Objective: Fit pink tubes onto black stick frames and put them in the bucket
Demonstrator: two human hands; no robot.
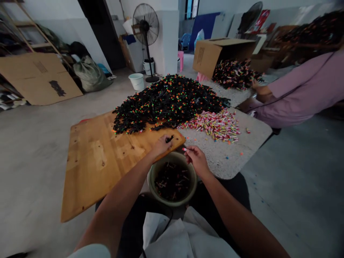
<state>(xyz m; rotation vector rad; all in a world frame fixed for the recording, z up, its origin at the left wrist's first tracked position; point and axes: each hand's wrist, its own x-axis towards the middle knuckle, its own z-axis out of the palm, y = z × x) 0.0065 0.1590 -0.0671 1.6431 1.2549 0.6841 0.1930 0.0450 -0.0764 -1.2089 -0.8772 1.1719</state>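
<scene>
I hold one black piece [169, 139] and one red-and-white piece [185, 149]; I count one pink heap [216, 125] and two fans [144, 25].

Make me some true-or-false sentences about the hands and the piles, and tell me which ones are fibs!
1. The left hand holds a small black piece. True.
2. The right hand is empty. False: the right hand holds a small red-and-white piece.
3. The black pile is dotted with orange and green. True.
4. The black pile is the smallest one. False: the black pile is bigger than the pinkish heap beside it.
5. The round bucket has small pieces in it. True.
</scene>
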